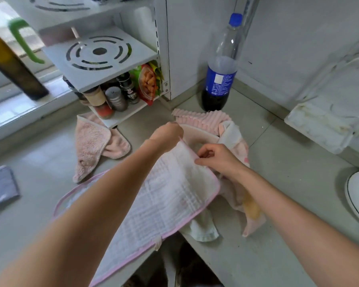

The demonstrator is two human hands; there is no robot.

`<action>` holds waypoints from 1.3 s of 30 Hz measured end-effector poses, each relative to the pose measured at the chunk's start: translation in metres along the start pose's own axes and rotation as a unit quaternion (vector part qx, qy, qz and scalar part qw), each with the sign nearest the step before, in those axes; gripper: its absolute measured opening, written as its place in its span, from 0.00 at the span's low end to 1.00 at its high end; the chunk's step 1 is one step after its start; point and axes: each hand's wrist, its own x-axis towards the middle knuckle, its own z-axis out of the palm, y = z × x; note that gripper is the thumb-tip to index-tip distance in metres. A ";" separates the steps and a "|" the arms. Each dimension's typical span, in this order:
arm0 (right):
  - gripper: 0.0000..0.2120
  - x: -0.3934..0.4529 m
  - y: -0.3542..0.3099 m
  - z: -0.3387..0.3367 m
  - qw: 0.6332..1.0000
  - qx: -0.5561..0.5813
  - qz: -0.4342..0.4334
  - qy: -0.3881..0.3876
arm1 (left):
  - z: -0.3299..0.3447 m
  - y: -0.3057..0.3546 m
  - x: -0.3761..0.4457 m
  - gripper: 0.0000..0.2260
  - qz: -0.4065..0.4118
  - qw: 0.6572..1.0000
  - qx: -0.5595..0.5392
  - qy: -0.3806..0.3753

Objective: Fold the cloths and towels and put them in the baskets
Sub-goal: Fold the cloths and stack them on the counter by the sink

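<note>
I am judging the task barely begun. Both hands, left hand (167, 132) and right hand (217, 159), are pinching the pink-trimmed white cloth's (166, 204) far edge at centre frame. The pink towel (93, 146) centre left, grey cloth (0, 186) far left and cloth pile (234, 191) are lying unfolded on the counter (288, 204); the basket (203, 137) is sitting behind.

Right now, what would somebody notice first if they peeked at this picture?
Two bare arms reach over the counter, the left hand and right hand both pinching a white cloth with pink trim. Behind them a tall cola bottle stands in the corner.
</note>
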 end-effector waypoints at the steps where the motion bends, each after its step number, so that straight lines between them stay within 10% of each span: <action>1: 0.07 -0.001 -0.010 0.009 1.000 0.000 -0.015 -0.027 | -0.003 -0.008 -0.009 0.09 0.002 0.999 -0.037 0.031; 15: 0.05 -0.041 -0.058 0.245 0.973 -0.156 -0.115 -0.126 | 0.010 -0.167 -0.231 0.06 -0.158 0.941 -0.250 0.162; 23: 0.03 -0.078 -0.050 0.343 0.944 -0.268 -0.134 -0.137 | 0.040 -0.228 -0.282 0.26 -0.269 0.919 -0.268 0.105; 39: 0.17 -0.109 -0.028 0.407 0.849 -0.474 -0.122 -0.199 | 0.077 -0.245 -0.286 0.07 -0.360 0.899 -0.240 0.073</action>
